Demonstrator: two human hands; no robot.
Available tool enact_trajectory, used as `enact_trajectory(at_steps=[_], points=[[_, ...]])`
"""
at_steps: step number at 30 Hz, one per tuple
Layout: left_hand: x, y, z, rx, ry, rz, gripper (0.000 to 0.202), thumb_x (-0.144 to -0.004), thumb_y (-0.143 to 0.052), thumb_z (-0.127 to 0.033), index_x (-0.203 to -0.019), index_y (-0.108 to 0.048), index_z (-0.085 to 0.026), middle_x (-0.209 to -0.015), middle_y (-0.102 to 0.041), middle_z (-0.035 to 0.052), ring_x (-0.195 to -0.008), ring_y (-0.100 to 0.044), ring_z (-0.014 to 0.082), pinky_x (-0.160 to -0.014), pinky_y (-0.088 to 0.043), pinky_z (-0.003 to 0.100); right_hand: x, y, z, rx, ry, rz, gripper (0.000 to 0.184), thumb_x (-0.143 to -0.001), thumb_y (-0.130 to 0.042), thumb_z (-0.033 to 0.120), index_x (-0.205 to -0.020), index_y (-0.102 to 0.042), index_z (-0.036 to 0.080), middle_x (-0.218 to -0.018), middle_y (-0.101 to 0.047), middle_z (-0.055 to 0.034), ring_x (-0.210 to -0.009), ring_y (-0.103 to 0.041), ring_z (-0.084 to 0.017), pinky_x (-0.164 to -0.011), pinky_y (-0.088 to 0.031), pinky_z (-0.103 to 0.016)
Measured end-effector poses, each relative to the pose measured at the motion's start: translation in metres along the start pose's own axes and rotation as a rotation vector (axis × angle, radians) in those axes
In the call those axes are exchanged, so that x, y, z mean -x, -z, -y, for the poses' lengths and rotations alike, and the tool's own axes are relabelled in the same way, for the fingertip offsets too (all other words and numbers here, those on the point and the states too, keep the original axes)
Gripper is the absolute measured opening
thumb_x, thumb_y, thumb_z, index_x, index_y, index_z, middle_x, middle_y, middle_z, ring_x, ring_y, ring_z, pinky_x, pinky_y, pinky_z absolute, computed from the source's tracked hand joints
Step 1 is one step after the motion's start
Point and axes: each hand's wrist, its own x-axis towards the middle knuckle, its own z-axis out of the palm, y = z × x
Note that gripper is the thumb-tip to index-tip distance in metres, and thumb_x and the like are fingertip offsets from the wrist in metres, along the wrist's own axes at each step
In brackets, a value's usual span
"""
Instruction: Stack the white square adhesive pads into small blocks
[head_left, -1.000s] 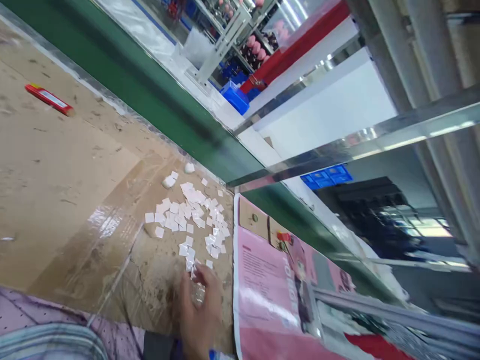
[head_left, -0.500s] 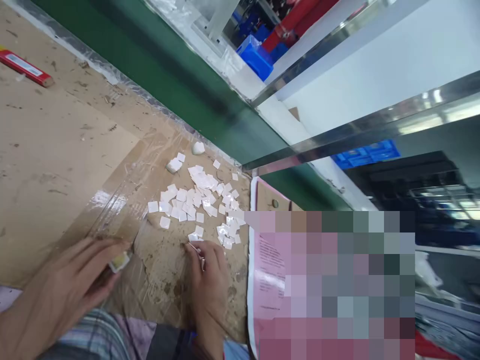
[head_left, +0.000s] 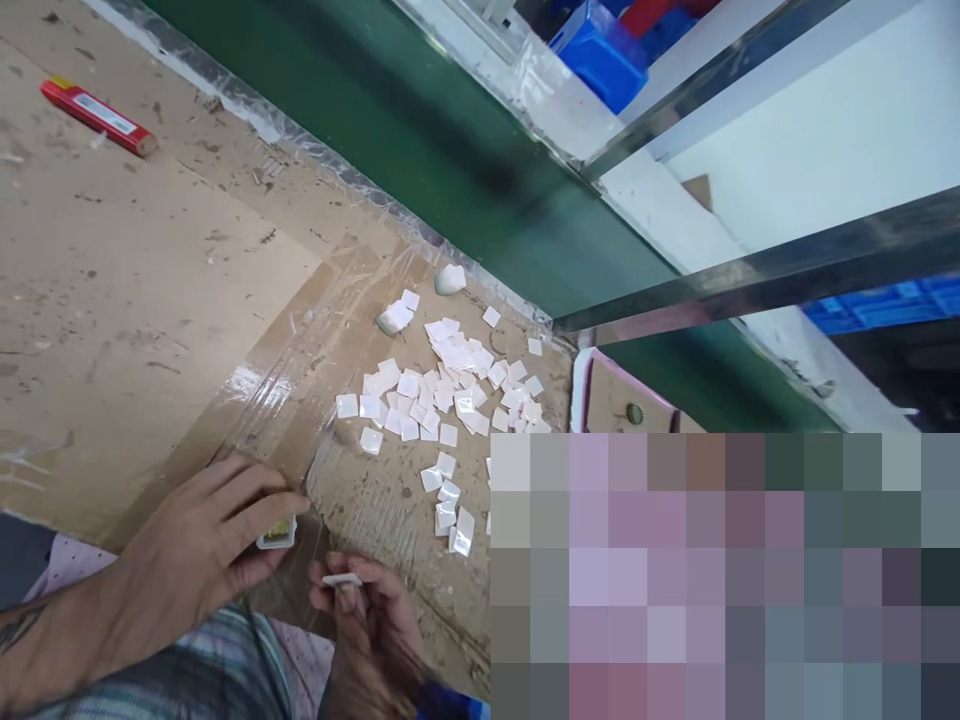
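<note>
My left hand (head_left: 217, 525) curls around a small white-edged box (head_left: 277, 533) with something yellow inside. Part of that box is hidden under my fingers. To its right, my right hand (head_left: 367, 610) pinches a thin, flat white piece (head_left: 343, 579) between thumb and fingers, its edge turned toward me. Beyond both hands, a loose scatter of small glossy white squares (head_left: 409, 385) covers the cardboard (head_left: 367, 520), some overlapping in a heap. A few squares (head_left: 448, 492) lie close in front of my right hand.
A red box-shaped stick (head_left: 105, 118) lies at the far left. Two whitish lumps (head_left: 451, 279) sit behind the squares. A green panel (head_left: 420, 170) and a metal bar (head_left: 750, 280) border the worktop. A blue bin (head_left: 600, 55) stands beyond. Blurred blocks mask the lower right.
My right hand has drawn back from the squares toward me and nearer my left hand, holding a flat white piece. The left hand keeps the small box. The whole view has shifted.
</note>
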Motion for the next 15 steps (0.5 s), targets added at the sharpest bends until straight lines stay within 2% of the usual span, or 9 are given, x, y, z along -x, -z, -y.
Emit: enact_trajectory(at_steps=[3, 5, 8, 10, 11, 13, 15], points=[[-0.002, 0.009, 0.010, 0.168, -0.100, 0.081, 0.037, -0.104, -0.038, -0.008, -0.131, -0.058, -0.026, -0.119, -0.067, -0.0024, -0.112, -0.054, 0.0170, -0.101, -0.044, 0.025, -0.001, -0.015, 0.017, -0.194, -0.220, -0.096, 0.030, -0.058, -0.099, 0.048, -0.072, -0.077, 0.035, -0.081, -0.074, 0.0078, -0.063, -0.077, -0.015, -0.055, -0.062, -0.022], [-0.003, 0.013, 0.014, 0.180, -0.139, 0.116, 0.046, -0.102, -0.036, -0.007, -0.136, -0.057, -0.030, -0.126, -0.065, -0.0060, -0.119, -0.052, 0.0148, -0.106, -0.040, 0.022, -0.001, -0.022, 0.025, -0.244, -0.308, -0.067, 0.031, -0.057, -0.100, 0.048, -0.071, -0.077, 0.033, -0.070, -0.071, 0.0069, -0.058, -0.072, -0.013, -0.051, -0.058, -0.020], [-0.001, 0.018, 0.014, 0.146, -0.119, 0.143, 0.050, -0.101, -0.035, -0.007, -0.142, -0.053, -0.031, -0.143, -0.055, -0.0041, -0.133, -0.045, 0.0139, -0.112, -0.036, 0.023, 0.001, -0.026, 0.030, -0.274, -0.346, -0.060, 0.041, -0.052, -0.102, 0.046, -0.085, -0.082, 0.034, -0.067, -0.067, 0.0075, -0.060, -0.066, -0.009, -0.049, -0.049, -0.015], [0.002, 0.021, 0.010, 0.137, -0.070, 0.112, 0.041, -0.107, -0.038, -0.016, -0.143, -0.052, -0.030, -0.152, -0.046, -0.0007, -0.142, -0.038, 0.0178, -0.117, -0.035, 0.027, 0.003, -0.024, 0.026, -0.261, -0.344, -0.065, 0.050, -0.050, -0.102, 0.048, -0.095, -0.083, 0.037, -0.070, -0.067, 0.0074, -0.059, -0.063, -0.008, -0.047, -0.045, -0.015], [0.005, 0.023, 0.007, 0.144, -0.056, 0.073, 0.033, -0.110, -0.042, -0.023, -0.140, -0.054, -0.030, -0.152, -0.044, 0.0003, -0.143, -0.037, 0.0200, -0.119, -0.035, 0.029, 0.004, -0.022, 0.022, -0.252, -0.343, -0.052, 0.049, -0.052, -0.101, 0.050, -0.096, -0.083, 0.037, -0.070, -0.068, 0.0065, -0.058, -0.062, -0.009, -0.046, -0.045, -0.017], [0.010, 0.025, 0.000, 0.196, -0.054, -0.031, 0.023, -0.111, -0.050, -0.039, -0.130, -0.059, -0.029, -0.140, -0.052, 0.0004, -0.134, -0.044, 0.0200, -0.119, -0.037, 0.028, 0.007, -0.017, 0.008, -0.246, -0.308, 0.001, 0.038, -0.059, -0.096, 0.054, -0.090, -0.084, 0.036, -0.067, -0.071, 0.0034, -0.054, -0.061, -0.013, -0.044, -0.047, -0.022], [0.014, 0.027, -0.006, 0.319, -0.039, -0.056, 0.015, -0.110, -0.056, -0.038, -0.119, -0.062, -0.028, -0.116, -0.063, -0.0013, -0.113, -0.058, 0.0153, -0.106, -0.049, 0.020, 0.011, -0.013, -0.009, -0.239, -0.209, 0.053, 0.027, -0.068, -0.091, 0.053, -0.085, -0.084, 0.033, -0.064, -0.071, 0.0015, -0.052, -0.061, -0.015, -0.044, -0.051, -0.025]])
